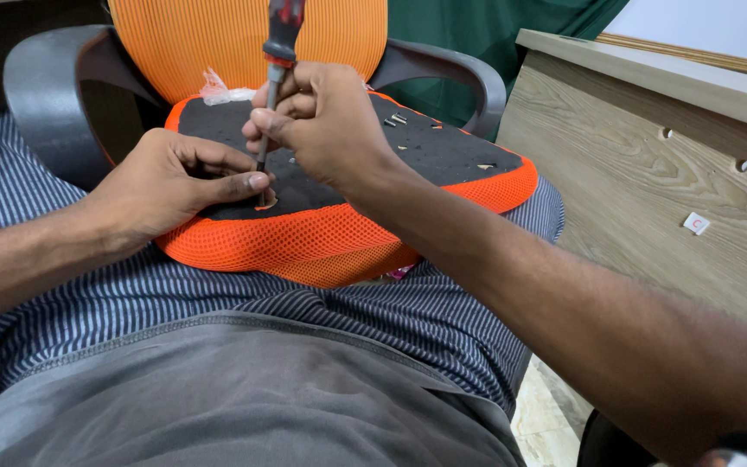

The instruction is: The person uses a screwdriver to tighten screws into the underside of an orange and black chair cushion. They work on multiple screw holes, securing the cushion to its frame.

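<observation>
An orange mesh chair seat (322, 242) lies upside down across my lap, its black underside (443, 147) facing up. My right hand (326, 121) grips a screwdriver (277, 60) with a red and black handle, held upright with its tip on the black panel near the front edge. My left hand (170, 177) rests on the panel beside the tip, its fingers steadying a small part there that I cannot make out. Several loose screws (399, 119) lie on the panel behind my right hand.
A grey chair armrest (45, 95) curves at the left and another (456, 69) at the right. An orange mesh backrest (192, 43) stands behind. A wooden board (650, 173) with holes leans at the right. Green cloth (494, 26) hangs behind.
</observation>
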